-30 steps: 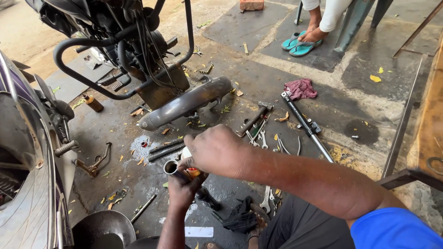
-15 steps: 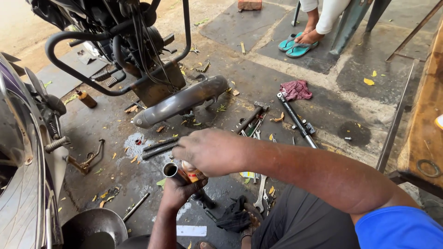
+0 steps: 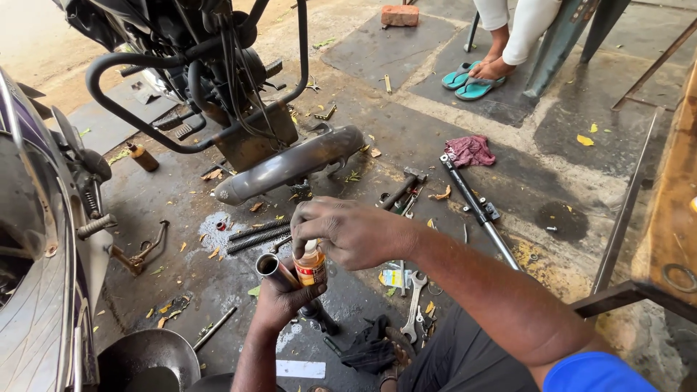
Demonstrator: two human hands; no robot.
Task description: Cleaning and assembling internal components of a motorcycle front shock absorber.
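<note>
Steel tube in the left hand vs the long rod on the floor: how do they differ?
The steel tube is held tilted in the left hand, beside a small bottle under the right hand; the long rod lies flat on the concrete, untouched. The tube shows an open, shiny end; the rod looks slimmer and carries a clamp partway along. Both are metal.

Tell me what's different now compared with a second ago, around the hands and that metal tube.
The right hand has shifted off the tube's mouth onto the top of the small bottle, which now shows more fully. The left hand still grips the metal tube and bottle together. The exhaust pipe, springs and red rag lie as before.
</note>
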